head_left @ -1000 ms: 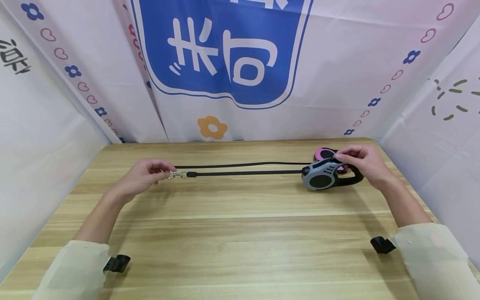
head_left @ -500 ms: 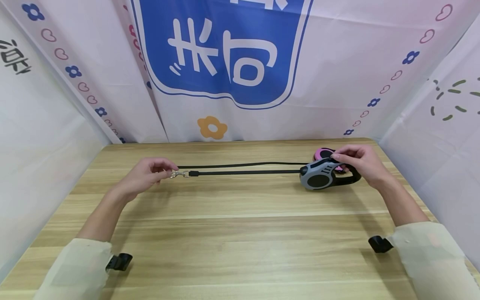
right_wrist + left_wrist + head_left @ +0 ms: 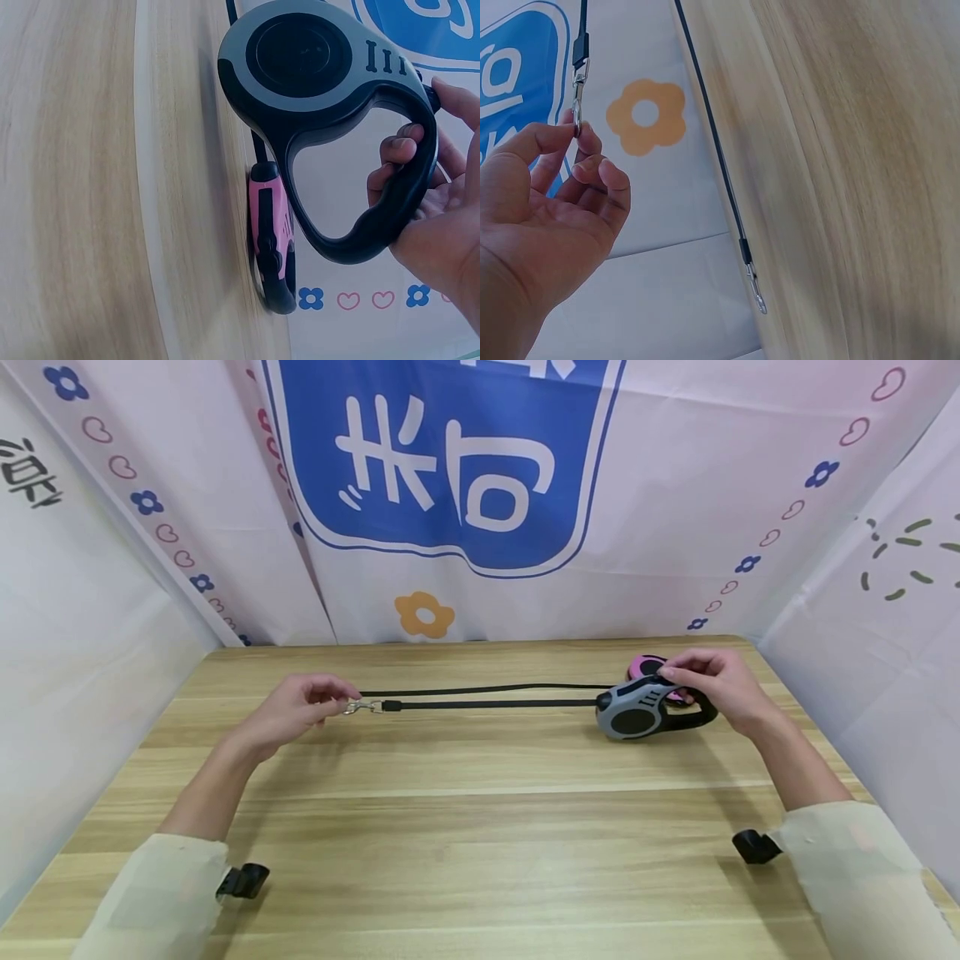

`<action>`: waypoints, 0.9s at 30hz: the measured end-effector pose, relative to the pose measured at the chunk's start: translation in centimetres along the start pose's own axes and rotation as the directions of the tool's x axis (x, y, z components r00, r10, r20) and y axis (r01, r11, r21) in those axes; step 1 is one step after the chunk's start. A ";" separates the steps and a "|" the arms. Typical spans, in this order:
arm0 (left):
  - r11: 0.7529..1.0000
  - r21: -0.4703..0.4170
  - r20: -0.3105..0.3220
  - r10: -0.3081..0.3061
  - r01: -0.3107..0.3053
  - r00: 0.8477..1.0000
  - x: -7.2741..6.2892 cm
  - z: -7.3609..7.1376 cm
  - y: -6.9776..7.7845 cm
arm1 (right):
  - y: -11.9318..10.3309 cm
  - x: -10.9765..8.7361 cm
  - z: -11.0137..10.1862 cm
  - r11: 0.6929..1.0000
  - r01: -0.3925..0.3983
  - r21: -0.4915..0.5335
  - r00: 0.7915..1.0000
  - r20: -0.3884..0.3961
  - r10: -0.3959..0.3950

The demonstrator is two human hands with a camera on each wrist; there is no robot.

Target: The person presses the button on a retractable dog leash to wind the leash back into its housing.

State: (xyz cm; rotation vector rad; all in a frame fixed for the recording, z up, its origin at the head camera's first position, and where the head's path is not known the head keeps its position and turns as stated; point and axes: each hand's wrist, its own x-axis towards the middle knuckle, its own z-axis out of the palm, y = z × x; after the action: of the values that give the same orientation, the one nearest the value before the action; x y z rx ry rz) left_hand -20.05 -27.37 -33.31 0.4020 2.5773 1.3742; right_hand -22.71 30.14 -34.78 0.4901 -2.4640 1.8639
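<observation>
A grey and black retractable dog leash (image 3: 633, 714) is gripped at its black handle by my right hand (image 3: 720, 685), with the thumb at the button on top in the right wrist view. Its black strap (image 3: 495, 704) runs straight across to the left. At the strap's end, my left hand (image 3: 300, 710) pinches the metal clip (image 3: 577, 105) between thumb and fingertips. Behind lies a pink and black retractable leash (image 3: 271, 225), partly hidden by the grey one in the head view. The pink leash's thin cord (image 3: 480, 691) stretches left on the table, ending in another metal clip (image 3: 756, 291).
The wooden table (image 3: 480, 860) reaches back to a white cloth wall (image 3: 675, 527) with a blue sign and an orange flower (image 3: 425, 615). White cloth also hangs at both sides. Black wrist cameras (image 3: 243, 881) sit at both sleeves.
Both hands have shifted slightly inward: the left hand with the clip a little right, the right hand with the grey leash a little left. The strap between them still looks straight.
</observation>
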 end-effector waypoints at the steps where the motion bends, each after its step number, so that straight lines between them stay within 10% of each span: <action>1: 1.000 0.001 0.001 0.000 0.000 1.000 0.0 0.0 0.0 | 0.0 0.0 0.0 1.000 -0.002 0.004 1.000 0.000 0.002; 27: 1.000 -0.004 0.018 0.001 -0.001 1.000 0.7 0.7 0.1 | 0.2 0.3 0.6 1.000 0.008 0.008 1.000 0.001 -0.008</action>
State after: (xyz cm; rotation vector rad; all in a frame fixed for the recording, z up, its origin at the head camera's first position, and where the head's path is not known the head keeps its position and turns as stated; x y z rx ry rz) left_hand -20.54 -26.55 -33.61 0.4125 2.5603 1.3694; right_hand -22.92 29.57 -35.08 0.4999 -2.4526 1.8716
